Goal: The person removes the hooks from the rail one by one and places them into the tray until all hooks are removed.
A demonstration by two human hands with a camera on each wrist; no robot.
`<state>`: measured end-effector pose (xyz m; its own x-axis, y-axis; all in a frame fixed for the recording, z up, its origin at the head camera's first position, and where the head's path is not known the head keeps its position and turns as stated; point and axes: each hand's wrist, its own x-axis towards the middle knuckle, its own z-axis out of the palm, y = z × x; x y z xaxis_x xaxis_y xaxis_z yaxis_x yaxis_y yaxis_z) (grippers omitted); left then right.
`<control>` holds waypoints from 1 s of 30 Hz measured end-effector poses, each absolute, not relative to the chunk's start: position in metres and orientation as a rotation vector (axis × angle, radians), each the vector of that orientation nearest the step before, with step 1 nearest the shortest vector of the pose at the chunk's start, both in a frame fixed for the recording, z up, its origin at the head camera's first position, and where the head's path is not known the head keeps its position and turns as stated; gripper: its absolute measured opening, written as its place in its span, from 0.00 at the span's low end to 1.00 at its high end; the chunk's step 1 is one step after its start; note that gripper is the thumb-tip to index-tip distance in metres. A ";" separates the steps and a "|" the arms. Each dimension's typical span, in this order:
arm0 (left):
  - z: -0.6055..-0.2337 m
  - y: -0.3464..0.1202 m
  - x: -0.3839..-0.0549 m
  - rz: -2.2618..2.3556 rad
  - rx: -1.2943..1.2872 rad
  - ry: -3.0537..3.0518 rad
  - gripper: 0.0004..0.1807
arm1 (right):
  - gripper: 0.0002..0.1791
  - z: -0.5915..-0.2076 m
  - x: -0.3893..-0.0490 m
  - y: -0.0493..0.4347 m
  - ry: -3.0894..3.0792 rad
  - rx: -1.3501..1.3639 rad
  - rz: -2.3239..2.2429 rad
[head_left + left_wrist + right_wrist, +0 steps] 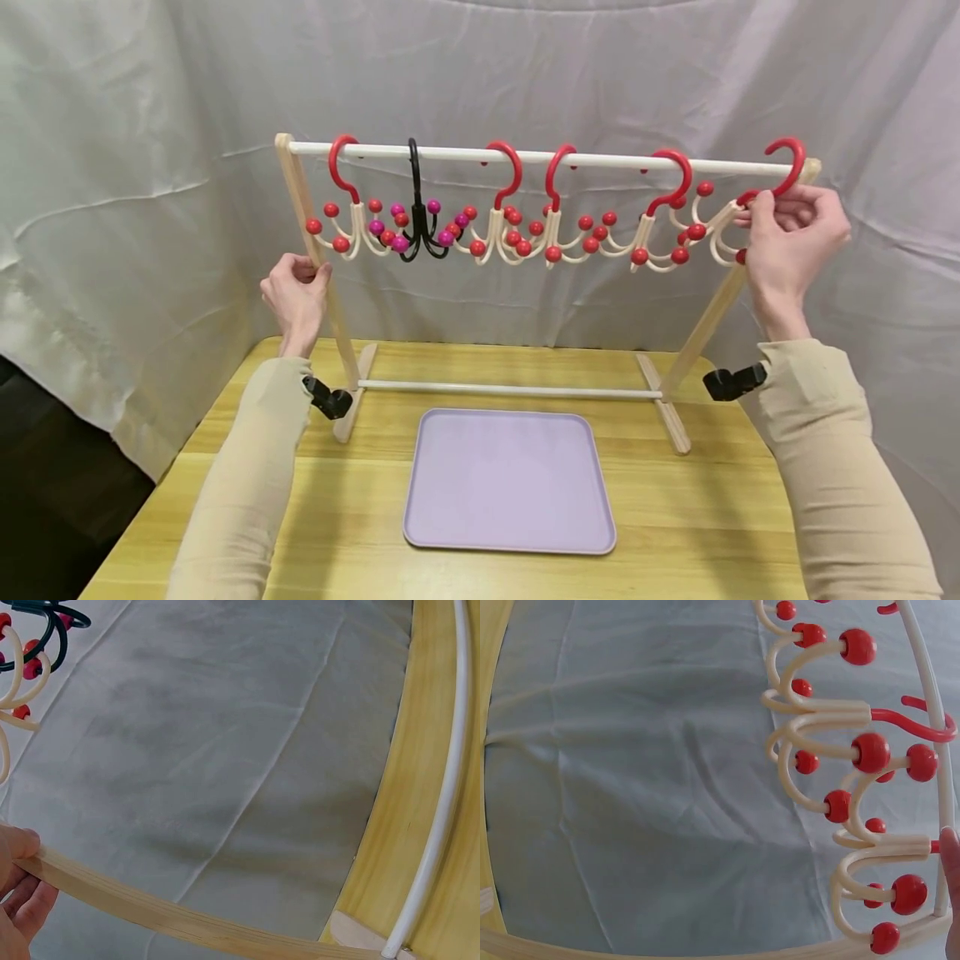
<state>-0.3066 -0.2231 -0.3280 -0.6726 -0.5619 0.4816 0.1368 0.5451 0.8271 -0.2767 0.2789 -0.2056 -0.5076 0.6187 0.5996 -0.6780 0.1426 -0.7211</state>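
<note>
My left hand (296,300) pinches the left wooden post (341,317) of a garment rack between thumb and fingers; the left wrist view shows this grip on the post (150,911). At the rack's right end, my right hand (801,237) holds a cream multi-prong hanger (723,221) near the base of its red hook (797,162). That hook stands at the end of the white top rail (600,158), its tip above the rail; whether it bears on it, I cannot tell. Red balls (909,894) cap the hanger's prongs.
Several similar cream hangers (497,225) with red hooks and a black hanger (417,221) with magenta balls hang along the rail, prongs close together. A lilac tray (510,483) lies on the wooden table (675,517) before the rack's lower white bar (510,388). Grey cloth (480,75) hangs behind.
</note>
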 end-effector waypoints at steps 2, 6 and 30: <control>-0.328 -0.223 -0.307 -1.166 0.340 -2.020 0.15 | 0.05 -0.205 -0.275 0.278 -1.346 0.076 1.574; -0.327 -0.224 -0.306 -1.165 0.340 -2.016 0.15 | 0.04 -0.203 -0.272 0.277 -1.307 0.104 1.570; -0.329 -0.224 -0.305 -1.191 0.335 -2.022 0.14 | 0.06 -0.216 -0.234 0.269 -1.258 0.186 1.507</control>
<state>-0.3054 -0.2237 -0.3290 -0.6827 -0.5573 0.4725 0.1431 0.5322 0.8344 -0.2340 0.2686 -0.2158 -0.3777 0.6203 0.6875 -0.7873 0.1757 -0.5910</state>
